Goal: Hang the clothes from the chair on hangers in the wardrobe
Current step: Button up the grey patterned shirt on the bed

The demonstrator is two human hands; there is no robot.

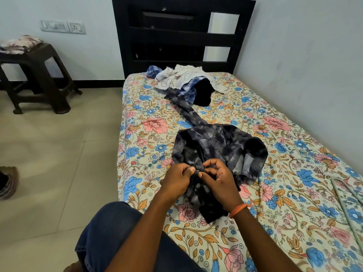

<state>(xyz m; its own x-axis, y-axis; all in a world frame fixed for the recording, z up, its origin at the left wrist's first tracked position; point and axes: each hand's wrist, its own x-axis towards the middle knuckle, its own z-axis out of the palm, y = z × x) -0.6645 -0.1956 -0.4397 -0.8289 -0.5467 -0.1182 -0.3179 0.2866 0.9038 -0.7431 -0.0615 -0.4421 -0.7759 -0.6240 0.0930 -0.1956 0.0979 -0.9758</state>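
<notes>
A dark blue-grey tie-dye shirt (218, 146) lies crumpled on the floral bedsheet (149, 134), one sleeve trailing toward the headboard. My left hand (176, 179) and my right hand (218, 177) meet at its near edge, both pinching a bunched part of the fabric between thumb and fingers. A pile of other clothes (182, 81), white, blue checked and black, sits at the head of the bed. A grey wire hanger (345, 201) lies on the sheet at the right edge, partly cut off.
A dark plastic stool (39, 75) with folded floral cloth (18, 45) stands by the left wall. The black headboard (182, 34) closes the far end. A person's foot (7, 181) shows at the left edge on the tiled floor. My knee in jeans (110, 232) is at the bed's side.
</notes>
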